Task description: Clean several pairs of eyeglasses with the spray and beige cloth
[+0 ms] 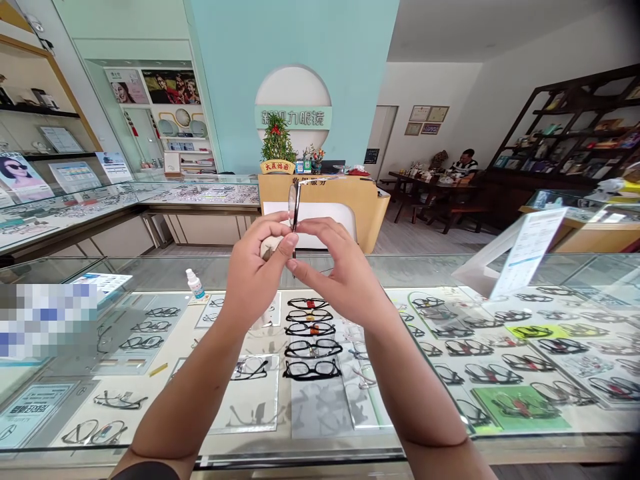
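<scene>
In front of me, above the glass counter, I hold a pair of eyeglasses (293,200) turned on edge, one lens facing left. My left hand (260,267) is closed, its thumb and fingers at the frame. A pale cloth (270,247) is bunched inside that hand, close against the glasses. From the other side my right hand (337,263) grips the frame between thumb and fingertips. A small white spray bottle (195,284) with a blue label stands on the counter, left of my left forearm.
Beneath my hands the glass display counter (255,437) holds rows of eyeglasses, including dark frames (313,369) in the centre. A white sign stand (527,253) rises at the right. Beyond are a wooden reception desk (370,207) and a person (466,162) seated at a table.
</scene>
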Demonstrator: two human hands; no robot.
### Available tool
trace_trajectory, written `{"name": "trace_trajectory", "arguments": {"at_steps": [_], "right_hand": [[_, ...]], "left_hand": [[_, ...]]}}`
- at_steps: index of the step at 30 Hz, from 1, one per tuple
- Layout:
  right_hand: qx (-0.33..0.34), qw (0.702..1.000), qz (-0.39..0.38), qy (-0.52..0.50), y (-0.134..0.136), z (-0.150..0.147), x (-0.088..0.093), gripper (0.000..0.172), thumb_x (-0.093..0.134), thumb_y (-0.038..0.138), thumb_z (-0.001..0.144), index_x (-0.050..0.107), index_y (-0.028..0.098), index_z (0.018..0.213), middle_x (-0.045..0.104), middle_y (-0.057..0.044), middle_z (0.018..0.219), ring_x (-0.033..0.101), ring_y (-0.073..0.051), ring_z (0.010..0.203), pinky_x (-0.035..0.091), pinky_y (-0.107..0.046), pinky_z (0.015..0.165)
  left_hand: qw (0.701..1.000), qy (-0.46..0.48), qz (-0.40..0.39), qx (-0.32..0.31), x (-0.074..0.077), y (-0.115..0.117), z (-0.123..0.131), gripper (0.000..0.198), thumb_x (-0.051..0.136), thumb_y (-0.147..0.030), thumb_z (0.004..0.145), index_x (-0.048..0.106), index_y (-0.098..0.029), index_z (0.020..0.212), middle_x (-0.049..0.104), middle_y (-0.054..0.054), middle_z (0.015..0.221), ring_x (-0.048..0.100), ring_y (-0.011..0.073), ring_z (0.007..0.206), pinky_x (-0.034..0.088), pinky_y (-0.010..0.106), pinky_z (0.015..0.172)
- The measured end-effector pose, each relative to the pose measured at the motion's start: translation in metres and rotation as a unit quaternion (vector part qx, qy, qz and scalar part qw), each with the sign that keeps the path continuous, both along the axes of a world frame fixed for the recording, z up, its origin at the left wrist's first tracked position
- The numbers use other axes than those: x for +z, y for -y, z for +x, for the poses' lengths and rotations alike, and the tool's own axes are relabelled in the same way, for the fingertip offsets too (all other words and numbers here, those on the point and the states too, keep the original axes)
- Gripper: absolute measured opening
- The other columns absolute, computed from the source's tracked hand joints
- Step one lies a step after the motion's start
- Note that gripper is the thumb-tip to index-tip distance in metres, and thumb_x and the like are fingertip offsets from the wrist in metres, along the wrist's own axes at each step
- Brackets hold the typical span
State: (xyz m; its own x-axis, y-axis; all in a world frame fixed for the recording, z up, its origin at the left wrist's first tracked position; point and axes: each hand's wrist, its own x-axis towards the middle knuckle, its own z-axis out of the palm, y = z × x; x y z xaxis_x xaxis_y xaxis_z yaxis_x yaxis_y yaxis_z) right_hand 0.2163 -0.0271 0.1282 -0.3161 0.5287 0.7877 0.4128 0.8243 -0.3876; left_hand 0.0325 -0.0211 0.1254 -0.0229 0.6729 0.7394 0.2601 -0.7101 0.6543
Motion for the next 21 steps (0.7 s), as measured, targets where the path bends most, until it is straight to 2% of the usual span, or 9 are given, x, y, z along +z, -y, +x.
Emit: {"name": "trace_trajectory", "arguments": {"at_steps": [5,8,11,15,16,18,19,21], "right_hand": [[0.052,0.998,-0.027,-0.034,-0.004,-0.004,-0.002,0.031,0.080,0.033,0.106,0.075,0.030,0.136,0.075,-0.011,0.153,0.068,-0.030,0.148,0.055,-0.057,0.129],[0.065,0.997,-0.027,-0.044,-0.002,-0.007,0.000,0.023,0.078,0.033,0.107,0.077,0.029,0.130,0.078,-0.010,0.145,0.072,-0.029,0.139,0.059,-0.053,0.122],[0.066,0.996,-0.030,-0.047,0.004,-0.010,0.000,0.019,0.074,0.032,0.109,0.076,0.026,0.127,0.082,-0.009,0.134,0.076,-0.027,0.128,0.061,-0.049,0.115],[0.047,0.998,-0.013,-0.043,0.010,-0.009,0.000,0.023,0.068,0.032,0.112,0.074,0.027,0.133,0.081,-0.010,0.136,0.075,-0.028,0.129,0.061,-0.049,0.115],[0.042,0.998,-0.010,-0.040,0.011,-0.008,0.000,0.023,0.067,0.034,0.112,0.074,0.028,0.134,0.082,-0.010,0.136,0.075,-0.028,0.129,0.061,-0.050,0.115],[0.036,0.999,-0.009,-0.037,0.012,-0.004,0.001,0.023,0.065,0.034,0.113,0.075,0.029,0.133,0.082,-0.009,0.136,0.075,-0.028,0.129,0.061,-0.050,0.115],[0.035,0.999,-0.009,-0.038,0.013,-0.002,0.002,0.022,0.064,0.034,0.114,0.075,0.029,0.131,0.082,-0.009,0.136,0.075,-0.028,0.129,0.060,-0.050,0.115],[0.033,0.998,-0.006,-0.046,0.013,0.001,0.003,0.019,0.063,0.033,0.114,0.075,0.028,0.127,0.082,-0.009,0.136,0.075,-0.028,0.128,0.060,-0.050,0.114]], "left_hand": [[1.000,-0.003,0.002,-0.017,0.001,0.000,-0.005,0.020,0.075,-0.043,0.105,0.080,-0.025,0.098,0.078,0.008,0.152,0.071,0.0303,0.145,0.056,0.048,0.123],[1.000,-0.010,0.008,-0.010,0.002,0.004,-0.007,0.022,0.076,-0.045,0.104,0.080,-0.025,0.097,0.077,0.008,0.154,0.070,0.0303,0.146,0.055,0.048,0.125],[1.000,-0.013,0.014,0.005,0.005,0.012,-0.009,0.023,0.078,-0.046,0.104,0.082,-0.025,0.095,0.076,0.007,0.154,0.068,0.0311,0.150,0.053,0.049,0.128],[1.000,-0.013,0.018,0.017,0.012,0.026,-0.017,0.025,0.075,-0.050,0.106,0.086,-0.027,0.104,0.076,0.008,0.154,0.068,0.0320,0.148,0.055,0.048,0.123],[0.999,-0.010,0.019,0.027,0.013,0.029,-0.022,0.027,0.074,-0.052,0.107,0.086,-0.027,0.107,0.077,0.009,0.150,0.071,0.0313,0.140,0.058,0.046,0.116],[0.998,-0.001,0.011,0.057,0.013,0.035,-0.036,0.030,0.073,-0.055,0.107,0.086,-0.028,0.111,0.081,0.009,0.131,0.077,0.0264,0.112,0.063,0.040,0.094],[0.997,0.000,0.001,0.077,0.013,0.038,-0.045,0.031,0.073,-0.056,0.107,0.085,-0.028,0.109,0.082,0.009,0.117,0.074,0.0228,0.094,0.060,0.036,0.080],[0.992,-0.009,-0.031,0.119,0.008,0.043,-0.067,0.032,0.074,-0.057,0.105,0.083,-0.027,0.101,0.074,0.005,0.090,0.058,0.0172,0.069,0.046,0.031,0.060]]}}
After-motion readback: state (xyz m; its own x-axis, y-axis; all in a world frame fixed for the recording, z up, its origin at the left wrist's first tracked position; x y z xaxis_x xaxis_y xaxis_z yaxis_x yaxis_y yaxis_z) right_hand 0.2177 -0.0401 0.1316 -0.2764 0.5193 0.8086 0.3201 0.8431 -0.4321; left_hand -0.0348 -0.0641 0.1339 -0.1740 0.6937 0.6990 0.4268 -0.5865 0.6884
